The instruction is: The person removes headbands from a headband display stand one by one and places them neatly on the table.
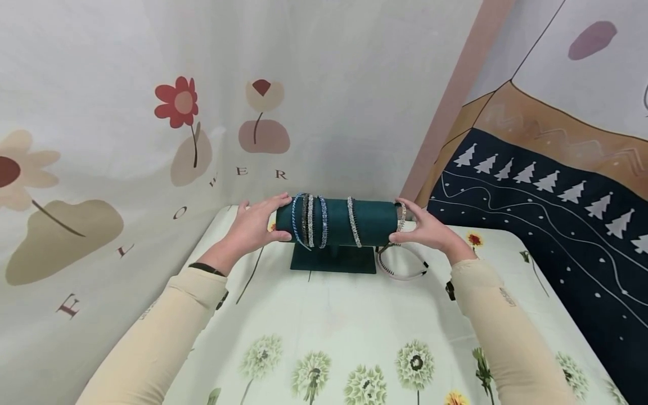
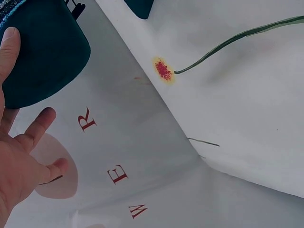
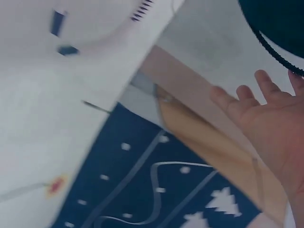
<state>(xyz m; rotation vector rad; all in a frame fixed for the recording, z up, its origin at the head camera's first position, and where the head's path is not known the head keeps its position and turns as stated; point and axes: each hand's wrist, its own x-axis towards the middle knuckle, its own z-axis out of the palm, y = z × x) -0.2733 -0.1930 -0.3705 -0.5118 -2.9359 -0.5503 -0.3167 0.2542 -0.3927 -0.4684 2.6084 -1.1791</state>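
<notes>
A dark green padded roll on a flat base, a display stand (image 1: 374, 222), stands near the back of the table. Several glittery headbands (image 1: 324, 222) in blue, grey and silver sit around its left half, and a silver one (image 1: 352, 222) is right of centre. My left hand (image 1: 253, 225) grips the roll's left end, thumb in front; in the left wrist view its other fingers spread apart. At the right end, my right hand (image 1: 427, 228) holds a pale beaded headband (image 1: 403, 216) between thumb and fingers, around the roll. Its dark inner edge (image 3: 278, 57) shows in the right wrist view.
A pale pink headband (image 1: 405, 277) with dark tips lies on the table just right of the stand's base. The flower-print cloth (image 1: 329, 315) covers the table. Behind it hangs a pale printed curtain (image 1: 344, 112), with a dark blue tree-print one (image 1: 557, 225) at the right.
</notes>
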